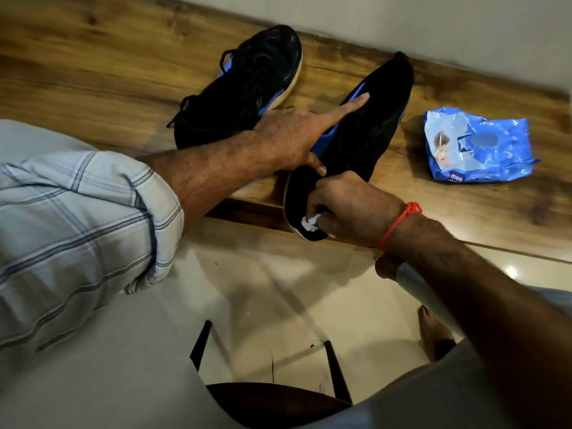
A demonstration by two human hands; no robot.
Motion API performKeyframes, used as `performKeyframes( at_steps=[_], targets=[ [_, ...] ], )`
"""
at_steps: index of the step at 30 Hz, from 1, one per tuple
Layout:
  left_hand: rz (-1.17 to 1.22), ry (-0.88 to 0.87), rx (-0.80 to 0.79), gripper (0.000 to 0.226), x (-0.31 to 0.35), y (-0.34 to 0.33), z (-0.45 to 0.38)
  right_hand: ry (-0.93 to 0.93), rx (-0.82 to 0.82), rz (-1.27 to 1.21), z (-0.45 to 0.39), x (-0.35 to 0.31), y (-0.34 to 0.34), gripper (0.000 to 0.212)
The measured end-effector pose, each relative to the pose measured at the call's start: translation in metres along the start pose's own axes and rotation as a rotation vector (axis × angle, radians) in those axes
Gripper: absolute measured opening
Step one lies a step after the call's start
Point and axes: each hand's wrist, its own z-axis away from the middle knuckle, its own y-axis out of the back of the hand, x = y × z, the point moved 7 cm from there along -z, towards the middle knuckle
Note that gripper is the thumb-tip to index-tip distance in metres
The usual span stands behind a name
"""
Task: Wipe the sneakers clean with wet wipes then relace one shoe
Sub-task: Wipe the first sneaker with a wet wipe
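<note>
Wood-grain boards make up the low table (93, 72) that everything sits on, running along a pale wall (433, 20), with glossy cream floor tiles (247, 289) below its near edge. On that table the nearer sneaker (371, 131), black with a blue lining, lies lengthwise, one end pointing at the wall and the other hanging over the table's near edge. Just to its left, closer to the wall, rests the second sneaker (244, 88), black mesh with a pale sole and its black laces loose. To the right of the nearer sneaker, well apart from it on the table, lies a crumpled blue pack of wet wipes (476, 147). The left hand (297, 137) steadies the nearer sneaker: fingers straight and reaching along the blue lining at the opening, thumb pressed on the upper nearer the table edge. The right hand (349, 209), a red thread (399, 221) round its wrist, is curled tight on a small bunched white wipe (310, 223) and holds it against the overhanging end of that sneaker. A checked sleeve (77, 227) is rolled above the left forearm.
</note>
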Motion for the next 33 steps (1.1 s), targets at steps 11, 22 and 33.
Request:
performKeyframes(
  at_steps=[11,22,33],
  targets=[
    [0.081,-0.058,-0.072,0.108,-0.014,-0.010,-0.015,-0.206,0.443,-0.206,0.007,0.051,0.045,0.009],
    [0.137,-0.053,-0.169,0.114,-0.018,-0.006,-0.018,-0.076,0.278,-0.241,0.017,0.032,0.038,0.010],
    [0.015,-0.111,0.035,0.081,-0.021,-0.008,-0.016,-0.014,0.189,-0.061,0.004,0.003,0.017,0.015]
  ],
)
